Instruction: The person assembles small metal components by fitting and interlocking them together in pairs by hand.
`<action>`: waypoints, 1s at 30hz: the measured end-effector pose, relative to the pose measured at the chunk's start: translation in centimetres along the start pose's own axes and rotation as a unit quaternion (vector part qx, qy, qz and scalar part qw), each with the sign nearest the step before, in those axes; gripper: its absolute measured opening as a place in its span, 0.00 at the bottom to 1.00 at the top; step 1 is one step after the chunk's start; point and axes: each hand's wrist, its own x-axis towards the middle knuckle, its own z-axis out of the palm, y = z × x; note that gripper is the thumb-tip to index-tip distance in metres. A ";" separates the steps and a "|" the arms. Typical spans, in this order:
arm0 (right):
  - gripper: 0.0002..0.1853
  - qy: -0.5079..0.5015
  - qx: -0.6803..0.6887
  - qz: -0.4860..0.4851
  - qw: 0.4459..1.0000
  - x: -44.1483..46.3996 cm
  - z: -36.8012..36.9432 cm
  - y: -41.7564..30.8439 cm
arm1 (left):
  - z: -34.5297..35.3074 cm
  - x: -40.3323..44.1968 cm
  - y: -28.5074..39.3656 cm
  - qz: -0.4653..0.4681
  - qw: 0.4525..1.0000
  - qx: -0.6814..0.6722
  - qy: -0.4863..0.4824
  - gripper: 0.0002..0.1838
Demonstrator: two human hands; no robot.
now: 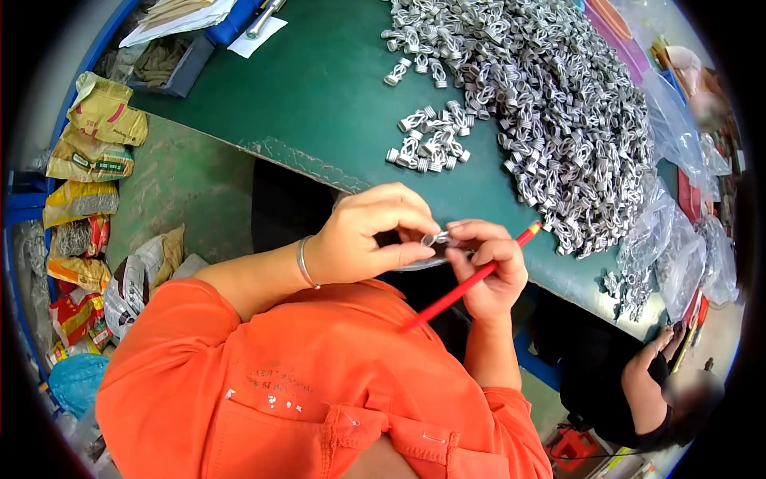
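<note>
Just off the table's front edge, my left hand (pixel 379 227) pinches a small silvery metal piece (pixel 432 239) between thumb and fingers. My right hand (pixel 493 267) meets it from the other side, its thumb and forefinger closed at the right end of the same piece. A red pencil (pixel 459 295) rests in my right hand, passing between the fingers, its tip pointing up to the right. Beyond my hands, a small group of similar metal pieces (pixel 435 140) lies on the green table (pixel 295 88), beside a large heap of them (pixel 558 104).
At the back left stand a grey bin (pixel 179 68) and papers (pixel 179 20). Bags (pixel 88 164) line the floor at left. Clear plastic bags (pixel 678 255) lie at the table's right end. Another person's arm (pixel 645 387) is at the lower right.
</note>
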 end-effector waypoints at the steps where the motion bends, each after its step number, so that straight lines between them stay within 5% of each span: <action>1: 0.15 -0.047 -0.008 -0.020 0.999 0.7 -0.4 -0.3 | -0.1 -0.2 0.1 -0.003 1.000 0.006 -0.014 0.10; 2: 0.14 -0.095 -0.015 -0.040 0.995 1.3 -0.9 -0.4 | -0.4 -0.5 0.2 -0.007 1.000 0.013 -0.027 0.09; 4: 0.14 -0.039 -0.049 -0.034 0.997 2.1 -0.7 0.1 | -0.8 -0.8 0.0 -0.008 0.999 0.023 -0.044 0.09; 6: 0.13 -0.006 -0.248 -0.039 0.968 3.6 -0.9 0.9 | -1.1 -0.8 0.1 -0.041 0.995 0.082 -0.046 0.10; 8: 0.11 0.006 -0.325 -0.058 0.944 5.5 -0.4 1.9 | -1.8 0.5 -0.5 0.038 0.970 0.237 0.029 0.13; 12: 0.09 -0.025 -0.402 -0.024 0.915 6.5 -0.2 3.1 | -2.2 2.6 -1.7 -0.002 0.935 0.339 0.105 0.18; 16: 0.08 -0.003 -0.366 0.035 0.930 4.8 -0.8 2.0 | -1.8 2.4 -1.8 -0.018 0.960 0.279 -0.003 0.15; 19: 0.09 0.086 -0.058 0.167 0.980 3.4 -1.2 1.4 | -1.1 2.3 -2.1 0.011 0.971 0.239 0.004 0.15; 22: 0.11 0.098 0.066 0.210 0.971 3.1 -1.9 0.2 | -0.9 2.4 -1.5 -0.037 0.985 0.164 0.029 0.15; 26: 0.11 0.057 0.133 0.220 0.965 2.7 -1.6 0.0 | 0.0 2.2 -1.2 -0.096 0.993 0.015 0.066 0.15; 30: 0.14 0.035 -0.040 0.047 0.997 2.0 -0.5 0.9 | 0.5 2.1 -0.6 -0.104 0.991 -0.053 0.061 0.15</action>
